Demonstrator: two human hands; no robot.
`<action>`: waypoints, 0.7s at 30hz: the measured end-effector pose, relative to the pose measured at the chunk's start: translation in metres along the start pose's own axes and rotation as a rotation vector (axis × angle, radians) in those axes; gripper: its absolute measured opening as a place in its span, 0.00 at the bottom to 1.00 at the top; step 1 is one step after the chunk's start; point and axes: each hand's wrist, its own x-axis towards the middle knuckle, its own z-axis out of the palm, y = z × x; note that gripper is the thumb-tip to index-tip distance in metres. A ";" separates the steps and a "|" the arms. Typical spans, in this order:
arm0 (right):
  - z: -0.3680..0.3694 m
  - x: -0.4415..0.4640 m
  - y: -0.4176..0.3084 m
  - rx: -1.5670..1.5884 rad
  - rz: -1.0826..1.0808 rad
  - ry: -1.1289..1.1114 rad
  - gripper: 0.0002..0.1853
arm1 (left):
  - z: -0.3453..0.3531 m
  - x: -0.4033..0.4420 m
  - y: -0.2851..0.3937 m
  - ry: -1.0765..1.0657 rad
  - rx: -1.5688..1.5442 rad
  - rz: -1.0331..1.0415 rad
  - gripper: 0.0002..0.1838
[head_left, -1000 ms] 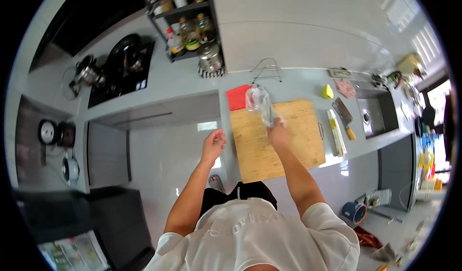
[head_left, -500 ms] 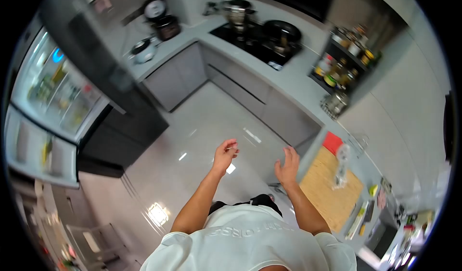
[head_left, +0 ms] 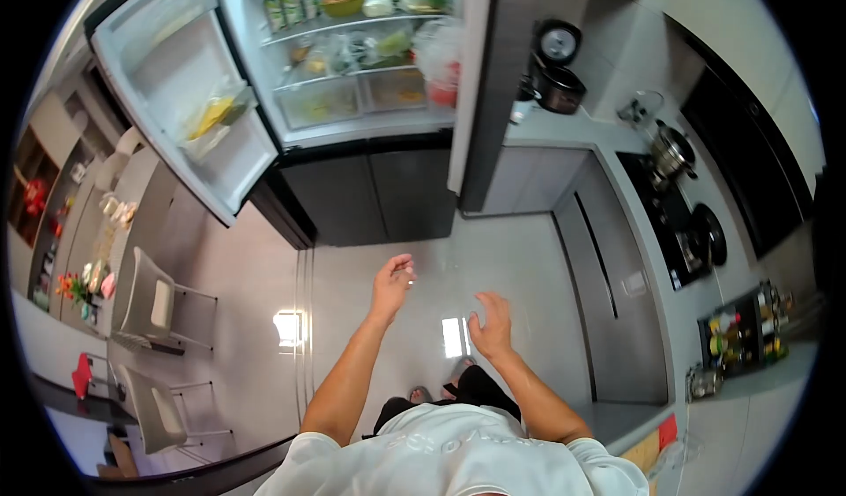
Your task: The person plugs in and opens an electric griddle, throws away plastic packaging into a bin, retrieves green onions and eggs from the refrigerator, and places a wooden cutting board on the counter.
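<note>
My left hand (head_left: 391,286) is held out over the floor with its fingers loosely bent and apart, holding nothing. To its right is my right hand (head_left: 491,324), empty too, its fingers and thumb spread. Both hands touch nothing. Beyond them stands a fridge (head_left: 374,195) with its upper left door (head_left: 181,73) swung wide. Its shelves carry a green bowl (head_left: 343,3), cartons (head_left: 292,6) and bagged food, and a plastic bag with something red (head_left: 441,64) hangs at the right side.
Along the right runs a counter (head_left: 612,157) with a rice cooker (head_left: 560,89), a pot (head_left: 671,151), a black pan (head_left: 708,234) and a spice rack (head_left: 745,330). The cutting board (head_left: 643,455) shows at the lower right. Chairs (head_left: 150,298) stand at the left.
The view has swung left from the counter to the open fridge. My right hand has let go of the clear plastic item, which stayed on the cutting board, and moved away over the floor.
</note>
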 end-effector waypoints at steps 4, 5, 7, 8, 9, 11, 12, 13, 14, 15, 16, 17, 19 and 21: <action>0.071 0.104 -0.013 0.141 -0.118 -0.056 0.23 | -0.056 0.064 0.045 0.144 -0.007 0.061 0.18; 0.090 0.132 -0.017 0.165 -0.139 -0.045 0.21 | -0.067 0.082 0.059 0.184 -0.001 0.077 0.18; 0.125 0.189 -0.023 0.235 -0.187 -0.045 0.20 | -0.091 0.118 0.078 0.234 0.019 0.106 0.18; 0.140 0.221 -0.027 0.285 -0.221 -0.036 0.20 | -0.102 0.136 0.092 0.258 0.035 0.130 0.18; 0.155 0.250 -0.031 0.332 -0.224 -0.039 0.19 | -0.112 0.150 0.107 0.281 0.030 0.151 0.18; 0.181 0.299 -0.039 0.369 -0.235 -0.047 0.18 | -0.131 0.176 0.135 0.329 0.044 0.176 0.18; 0.193 0.329 -0.044 0.382 -0.243 -0.041 0.18 | -0.140 0.193 0.151 0.350 0.048 0.204 0.18; 0.203 0.354 -0.047 0.406 -0.266 -0.036 0.17 | -0.149 0.207 0.164 0.371 0.065 0.220 0.18; 0.214 0.377 -0.050 0.411 -0.268 -0.045 0.17 | -0.157 0.220 0.175 0.381 0.064 0.217 0.18; 0.226 0.397 -0.051 0.406 -0.257 -0.040 0.16 | -0.165 0.234 0.181 0.399 0.048 0.243 0.18; 0.235 0.414 -0.052 0.396 -0.252 -0.034 0.16 | -0.171 0.247 0.186 0.417 0.028 0.275 0.18; 0.245 0.432 -0.053 0.408 -0.245 -0.024 0.15 | -0.178 0.262 0.193 0.435 0.021 0.262 0.18; 0.265 0.463 -0.054 0.411 -0.242 -0.012 0.15 | -0.188 0.294 0.206 0.437 0.002 0.271 0.18; 0.287 0.488 -0.055 0.408 -0.219 0.002 0.14 | -0.200 0.329 0.215 0.432 -0.020 0.283 0.18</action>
